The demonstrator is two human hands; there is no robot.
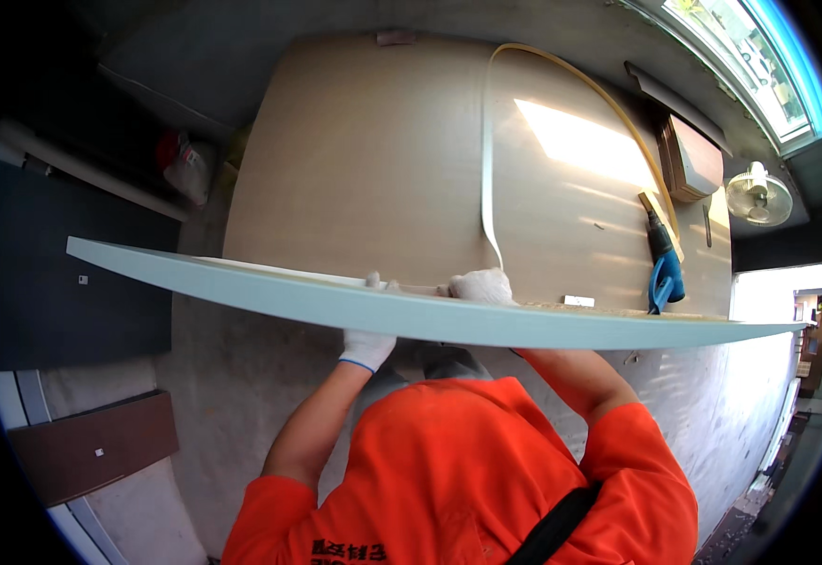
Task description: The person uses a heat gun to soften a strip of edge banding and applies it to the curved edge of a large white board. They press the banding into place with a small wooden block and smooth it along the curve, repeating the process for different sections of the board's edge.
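Observation:
A long pale blue-grey board (364,306) crosses in front of my body, its narrow side toward me. My left hand (369,347), in a white glove with a blue cuff, is closed around it, the palm on the near side and fingertips showing over the far side. Past the board, my right hand (482,286) is gloved and closed on a thin edge-banding strip (487,188). The strip rises away from this hand, loops over the worktable and comes back down on the right. The board hides my right wrist and some of the fingers.
Beyond the board spreads a large brown worktable (364,151). On its right lie a blue handheld power tool (666,273), stacked brown panels (689,160) and a small white block (578,301). A fan (758,196) stands past them. Dark panels (72,273) are at the left.

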